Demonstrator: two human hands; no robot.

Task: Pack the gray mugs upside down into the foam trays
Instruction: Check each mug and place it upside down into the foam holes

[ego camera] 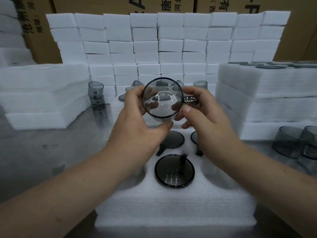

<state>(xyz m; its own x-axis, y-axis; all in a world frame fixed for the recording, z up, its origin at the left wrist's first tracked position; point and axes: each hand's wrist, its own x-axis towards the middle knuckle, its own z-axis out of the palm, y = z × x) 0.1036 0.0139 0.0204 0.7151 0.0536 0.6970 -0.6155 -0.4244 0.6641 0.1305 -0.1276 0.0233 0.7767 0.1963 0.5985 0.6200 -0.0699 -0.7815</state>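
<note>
Your hands hold a gray mug (162, 98) above the foam tray (175, 203).
Left hand (137, 115) cups its body; right hand (202, 109) pinches the handle.

Single head cam, wide-angle, worn above the grip, facing forward and down. Close range: mug (162, 98) at the grip sits centre frame, foam tray (171, 212) below it nearer the lens, foam block wall (169, 45) behind, farthest off.
</note>
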